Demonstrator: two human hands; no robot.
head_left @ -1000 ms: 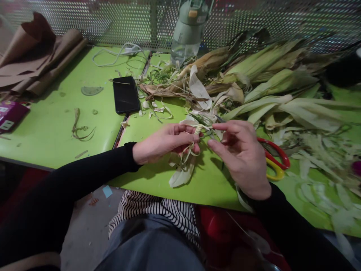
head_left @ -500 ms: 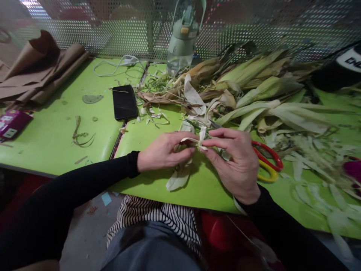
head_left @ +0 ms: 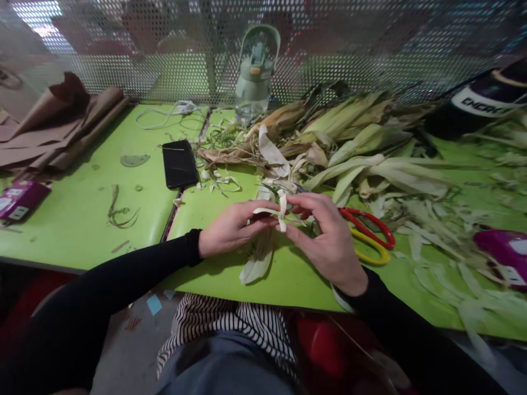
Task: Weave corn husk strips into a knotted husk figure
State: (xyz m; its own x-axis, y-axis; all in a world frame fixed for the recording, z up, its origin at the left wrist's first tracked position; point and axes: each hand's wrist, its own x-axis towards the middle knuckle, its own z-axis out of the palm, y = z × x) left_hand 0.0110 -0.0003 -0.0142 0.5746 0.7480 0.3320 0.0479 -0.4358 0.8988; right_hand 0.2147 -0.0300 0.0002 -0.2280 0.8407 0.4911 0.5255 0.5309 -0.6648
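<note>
Over the front of the green table, my left hand [head_left: 236,227] pinches pale corn husk strips [head_left: 282,211] between thumb and fingers. The strips cross each other, one pointing left and one standing up and down. On the other side, my right hand [head_left: 329,238] has its fingertips and thumb at the upper and lower parts of the upright strip, curled around it. Below my hands, a wider piece of husk [head_left: 257,266] lies on the table. Red-and-yellow-handled scissors [head_left: 373,236] rest just right of my right hand, their blades hidden.
Behind my hands lies a heap of corn husks [head_left: 370,137], with shredded husk [head_left: 432,241] to the right. A green water bottle [head_left: 253,82], phone [head_left: 180,164], white cable [head_left: 158,120], brown paper [head_left: 74,131], dark bottle [head_left: 465,107] and purple boxes [head_left: 24,200] stand around the table.
The view has tilted up and shifted slightly right. My right thumb and index finger have spread further apart around the crossed strips, while my left hand keeps its pinch.
</note>
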